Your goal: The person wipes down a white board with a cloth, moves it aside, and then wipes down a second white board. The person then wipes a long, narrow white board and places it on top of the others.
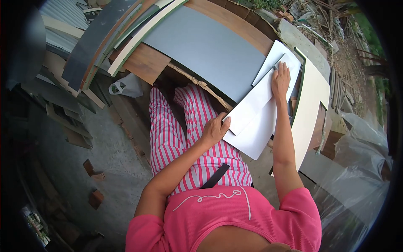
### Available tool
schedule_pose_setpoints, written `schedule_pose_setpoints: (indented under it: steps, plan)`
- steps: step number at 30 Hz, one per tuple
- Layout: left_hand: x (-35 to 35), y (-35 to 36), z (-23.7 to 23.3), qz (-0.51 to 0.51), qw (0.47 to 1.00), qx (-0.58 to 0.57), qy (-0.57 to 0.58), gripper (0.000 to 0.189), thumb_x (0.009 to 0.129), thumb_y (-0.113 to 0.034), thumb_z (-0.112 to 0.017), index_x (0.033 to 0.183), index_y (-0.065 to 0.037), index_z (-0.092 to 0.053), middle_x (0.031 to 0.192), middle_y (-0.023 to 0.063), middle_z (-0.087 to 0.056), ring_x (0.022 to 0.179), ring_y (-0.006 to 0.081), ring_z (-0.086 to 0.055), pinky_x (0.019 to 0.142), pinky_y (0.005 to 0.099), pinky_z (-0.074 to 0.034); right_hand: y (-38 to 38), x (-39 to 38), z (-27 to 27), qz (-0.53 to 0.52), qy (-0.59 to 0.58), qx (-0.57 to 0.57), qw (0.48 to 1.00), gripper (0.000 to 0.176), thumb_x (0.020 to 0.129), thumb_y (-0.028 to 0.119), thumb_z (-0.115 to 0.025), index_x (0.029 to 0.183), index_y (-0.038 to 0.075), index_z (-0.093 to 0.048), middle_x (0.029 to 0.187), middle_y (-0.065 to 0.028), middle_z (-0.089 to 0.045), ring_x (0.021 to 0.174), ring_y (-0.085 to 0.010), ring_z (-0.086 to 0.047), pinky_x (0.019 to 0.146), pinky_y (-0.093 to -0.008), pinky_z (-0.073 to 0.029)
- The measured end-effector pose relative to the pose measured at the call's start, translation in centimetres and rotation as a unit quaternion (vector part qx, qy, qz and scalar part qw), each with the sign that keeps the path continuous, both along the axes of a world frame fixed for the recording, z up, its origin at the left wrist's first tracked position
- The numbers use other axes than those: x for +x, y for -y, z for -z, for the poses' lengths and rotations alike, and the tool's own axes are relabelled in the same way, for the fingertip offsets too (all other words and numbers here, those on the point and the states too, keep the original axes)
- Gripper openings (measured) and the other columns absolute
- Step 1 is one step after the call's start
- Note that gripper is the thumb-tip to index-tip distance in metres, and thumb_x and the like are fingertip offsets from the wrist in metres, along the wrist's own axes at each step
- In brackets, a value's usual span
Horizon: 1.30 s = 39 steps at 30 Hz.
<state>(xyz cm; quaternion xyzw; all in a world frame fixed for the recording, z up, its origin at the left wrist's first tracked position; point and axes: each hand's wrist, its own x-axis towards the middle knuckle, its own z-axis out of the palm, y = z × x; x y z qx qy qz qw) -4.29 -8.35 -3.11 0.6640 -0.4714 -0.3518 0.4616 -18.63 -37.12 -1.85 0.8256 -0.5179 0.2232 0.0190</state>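
Observation:
White sheets (256, 130) lie over my lap and the right end of a grey board (210, 46). At the lower left corner of the sheets, my left hand (216, 129) grips the edge, thumb on top. My right hand (280, 82) is near their upper end, its fingers bent over a small dark grey object at a white strip (256, 103); what exactly it holds is partly hidden under the fingers. A further white piece (270, 56) lies beyond that hand. A black strip (215, 176) rests on my striped trousers.
Curved cream and dark strips (142, 35) are at the upper left. A long cream panel (308, 109) stands to the right, near clear plastic sheeting (352, 168). A white plastic bag (127, 86) and brick pieces (96, 199) are on the left.

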Motion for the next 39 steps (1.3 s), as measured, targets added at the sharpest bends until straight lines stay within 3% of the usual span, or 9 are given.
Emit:
schedule_pose_setpoints:
  steps: [3, 6, 15, 18, 21, 27, 30, 34, 39]
  plan:
    - [0.2, -0.1, -0.6, -0.007, 1.0, 0.001, -0.005, 0.056, 0.095, -0.051, -0.032, 0.092, 0.001, -0.055, 0.061, 0.02, -0.057, 0.059, 0.035, -0.061, 0.055, 0.0417, -0.047, 9.7, -1.9, 1.5, 0.098, 0.002, 0.025, 0.995, 0.048, 0.091, 0.025, -0.039, 0.132, 0.001, -0.043, 0.139, -0.0244, -0.038, 0.127, -0.0451, -0.035, 0.105, -0.0475, -0.031]
    - [0.2, -0.2, -0.5, -0.001, 1.0, 0.022, -0.001, 0.057, 0.095, -0.051, -0.032, 0.094, 0.001, -0.055, 0.063, 0.0203, -0.057, 0.06, 0.0355, -0.061, 0.057, 0.0424, -0.047, 8.7, -1.4, 1.3, 0.104, -0.009, 0.018, 0.994, 0.048, 0.091, 0.024, -0.039, 0.133, -0.001, -0.042, 0.14, -0.0239, -0.036, 0.128, -0.0447, -0.033, 0.106, -0.0471, -0.028]
    - [0.1, 0.1, 0.1, 0.005, 1.0, 0.008, -0.019, 0.053, 0.094, -0.05, -0.034, 0.093, -0.001, -0.054, 0.065, 0.0223, -0.058, 0.064, 0.0404, -0.06, 0.059, 0.0464, -0.047, -20.6, 1.1, -2.9, -0.099, -0.022, 0.097, 0.99, 0.051, 0.088, 0.012, -0.044, 0.138, 0.006, -0.038, 0.147, -0.0153, -0.03, 0.137, -0.0337, -0.023, 0.112, -0.046, -0.018]
    - [0.1, 0.1, -0.3, -0.004, 1.0, 0.008, -0.029, 0.05, 0.094, -0.049, -0.034, 0.091, -0.002, -0.052, 0.067, 0.0246, -0.058, 0.067, 0.0435, -0.059, 0.06, 0.05, -0.046, -21.6, 1.5, -3.5, -0.132, -0.05, 0.121, 0.983, 0.053, 0.087, 0.011, -0.043, 0.14, 0.009, -0.037, 0.148, -0.0114, -0.029, 0.139, -0.0282, -0.021, 0.114, -0.0446, -0.015]
    - [0.0, 0.1, 0.1, -0.016, 0.999, -0.018, -0.021, 0.05, 0.095, -0.048, -0.034, 0.091, -0.001, -0.053, 0.064, 0.0231, -0.057, 0.064, 0.041, -0.06, 0.058, 0.0471, -0.047, -16.7, 2.6, -3.6, -0.158, -0.052, 0.1, 0.981, 0.053, 0.086, 0.012, -0.049, 0.138, 0.008, -0.039, 0.147, -0.012, -0.031, 0.138, -0.0294, -0.024, 0.113, -0.0451, -0.017]
    - [0.1, 0.1, 0.3, -0.013, 1.0, -0.005, 0.004, 0.054, 0.095, -0.048, -0.036, 0.094, 0.002, -0.055, 0.058, 0.0191, -0.056, 0.056, 0.0324, -0.06, 0.054, 0.0416, -0.047, 7.2, -0.8, 1.0, 0.078, -0.04, 0.017, 0.996, 0.048, 0.092, 0.025, -0.039, 0.135, 0.004, -0.041, 0.142, -0.0198, -0.036, 0.131, -0.0386, -0.033, 0.107, -0.0468, -0.027]
    - [0.2, -0.1, 0.1, -0.012, 1.0, 0.005, 0.011, 0.055, 0.095, -0.048, -0.036, 0.094, 0.003, -0.056, 0.058, 0.0192, -0.056, 0.055, 0.0333, -0.06, 0.055, 0.0419, -0.047, 10.7, -1.6, 1.1, 0.13, -0.007, 0.056, 0.99, 0.052, 0.091, 0.029, -0.041, 0.135, 0.001, -0.041, 0.141, -0.0221, -0.036, 0.13, -0.0412, -0.033, 0.104, -0.0494, -0.03]
    - [0.1, -0.1, 0.6, -0.014, 1.0, -0.002, 0.002, 0.056, 0.095, -0.048, -0.036, 0.095, 0.003, -0.056, 0.059, 0.0207, -0.057, 0.059, 0.0363, -0.061, 0.058, 0.0431, -0.048, 4.5, -0.7, 1.2, 0.076, -0.055, 0.028, 0.995, 0.049, 0.092, 0.025, -0.039, 0.136, 0.001, -0.039, 0.142, -0.0212, -0.035, 0.132, -0.0389, -0.031, 0.108, -0.0483, -0.024]
    - [0.1, 0.0, 0.3, 0.002, 1.0, 0.009, -0.001, 0.052, 0.094, -0.047, -0.037, 0.098, 0.001, -0.055, 0.066, 0.0237, -0.059, 0.066, 0.0408, -0.061, 0.061, 0.0468, -0.048, -16.4, 2.4, -2.8, -0.117, -0.057, 0.076, 0.989, 0.05, 0.089, 0.013, -0.048, 0.137, 0.004, -0.038, 0.145, -0.0165, -0.031, 0.137, -0.0337, -0.025, 0.112, -0.0467, -0.018]
